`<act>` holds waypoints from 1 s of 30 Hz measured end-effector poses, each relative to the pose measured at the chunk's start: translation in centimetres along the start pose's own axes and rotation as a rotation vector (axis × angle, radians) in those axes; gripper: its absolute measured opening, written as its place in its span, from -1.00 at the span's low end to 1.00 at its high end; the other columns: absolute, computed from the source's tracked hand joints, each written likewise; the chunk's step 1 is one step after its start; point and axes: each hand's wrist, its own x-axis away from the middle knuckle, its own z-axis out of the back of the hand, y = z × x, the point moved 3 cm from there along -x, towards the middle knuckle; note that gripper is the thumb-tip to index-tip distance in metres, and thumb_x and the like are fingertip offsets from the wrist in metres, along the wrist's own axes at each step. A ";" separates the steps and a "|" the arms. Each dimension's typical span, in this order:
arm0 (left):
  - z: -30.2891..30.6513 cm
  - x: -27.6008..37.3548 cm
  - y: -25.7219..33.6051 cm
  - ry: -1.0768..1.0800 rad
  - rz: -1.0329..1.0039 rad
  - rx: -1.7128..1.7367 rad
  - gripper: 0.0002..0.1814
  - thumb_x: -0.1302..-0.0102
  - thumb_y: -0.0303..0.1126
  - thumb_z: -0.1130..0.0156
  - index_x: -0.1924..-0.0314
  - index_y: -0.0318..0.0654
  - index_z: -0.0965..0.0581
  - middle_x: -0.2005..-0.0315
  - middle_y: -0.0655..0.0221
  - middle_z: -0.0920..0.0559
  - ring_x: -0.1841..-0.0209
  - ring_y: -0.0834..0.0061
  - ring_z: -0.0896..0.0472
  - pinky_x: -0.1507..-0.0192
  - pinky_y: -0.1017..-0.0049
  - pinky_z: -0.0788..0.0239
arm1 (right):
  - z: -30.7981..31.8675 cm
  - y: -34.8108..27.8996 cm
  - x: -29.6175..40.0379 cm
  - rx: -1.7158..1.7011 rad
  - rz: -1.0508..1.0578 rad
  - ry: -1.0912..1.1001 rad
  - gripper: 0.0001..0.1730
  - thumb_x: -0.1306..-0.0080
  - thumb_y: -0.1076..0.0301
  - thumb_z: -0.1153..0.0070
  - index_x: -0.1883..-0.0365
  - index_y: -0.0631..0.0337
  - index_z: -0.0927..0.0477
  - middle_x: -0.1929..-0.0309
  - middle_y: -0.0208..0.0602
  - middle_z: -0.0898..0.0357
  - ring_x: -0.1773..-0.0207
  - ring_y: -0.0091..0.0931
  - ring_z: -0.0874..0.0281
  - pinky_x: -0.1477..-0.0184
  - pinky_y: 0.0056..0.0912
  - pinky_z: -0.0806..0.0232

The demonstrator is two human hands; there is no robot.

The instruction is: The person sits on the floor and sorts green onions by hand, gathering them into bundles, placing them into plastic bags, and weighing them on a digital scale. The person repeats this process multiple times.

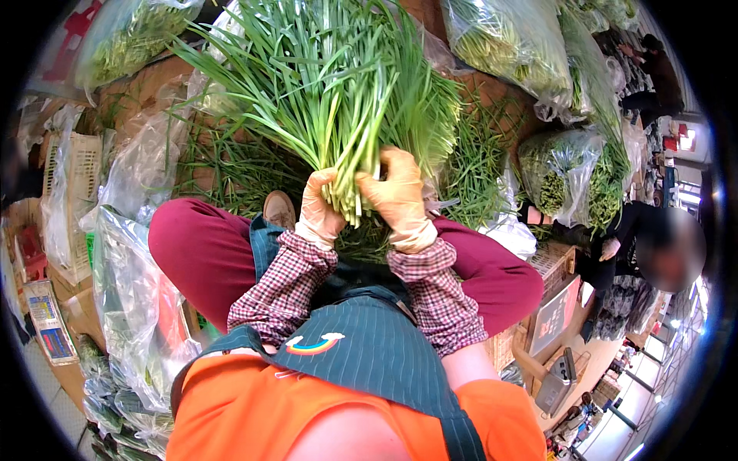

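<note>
Both hands wear pale rubber gloves and grip a bundle of long green garlic chives (346,144) by its pale stem ends. My left hand (321,207) closes round the stems from the left. On the right side, my right hand (398,196) has its thumb and fingers around the same stems. The cut ends point toward my apron, and the leaves fan out away from me. Behind the bundle lies a larger heap of the same greens (429,115). Loose leaf scraps (230,161) cover the floor between and beyond my knees.
Plastic bags of greens stand at the far left (138,43), far right (513,46) and right (562,173). A plastic crate (75,201) and a clear plastic bag (130,299) are on the left. A person (651,248) sits at the right, near a metal-cased device (556,380).
</note>
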 end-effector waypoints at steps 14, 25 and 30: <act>-0.1 0.1 0.3 0.014 -0.067 0.104 -0.41 -0.05 -0.26 -0.15 -0.11 -0.31 -0.36 0.01 0.15 -0.51 0.03 0.21 -0.53 -0.05 0.24 -0.39 | 2.1 -1.4 -0.2 0.177 0.345 0.129 -0.38 0.11 0.43 -0.16 -0.02 0.18 -0.37 -0.16 -0.14 -0.25 -0.19 -0.17 -0.19 -0.14 -0.18 -0.15; -0.8 -0.1 0.0 -0.008 -0.070 0.116 -0.40 -0.03 -0.30 -0.14 -0.13 -0.28 -0.34 -0.02 0.17 -0.50 -0.02 0.20 -0.50 -0.12 0.22 -0.32 | -0.1 -1.1 -0.5 0.694 0.488 0.255 -0.68 0.01 0.32 -0.04 0.21 0.09 -0.50 -0.09 -0.45 -0.39 -0.22 -0.40 -0.22 -0.20 -0.20 0.09; -0.9 0.0 0.1 -0.003 -0.094 0.146 -0.41 -0.03 -0.31 -0.14 -0.13 -0.29 -0.35 0.00 0.16 -0.51 0.00 0.20 -0.51 -0.09 0.23 -0.35 | 1.6 -1.5 -0.1 0.397 0.545 0.390 -0.66 0.10 0.32 -0.19 0.28 0.11 -0.49 -0.03 -0.42 -0.42 -0.12 -0.39 -0.29 -0.12 -0.19 0.01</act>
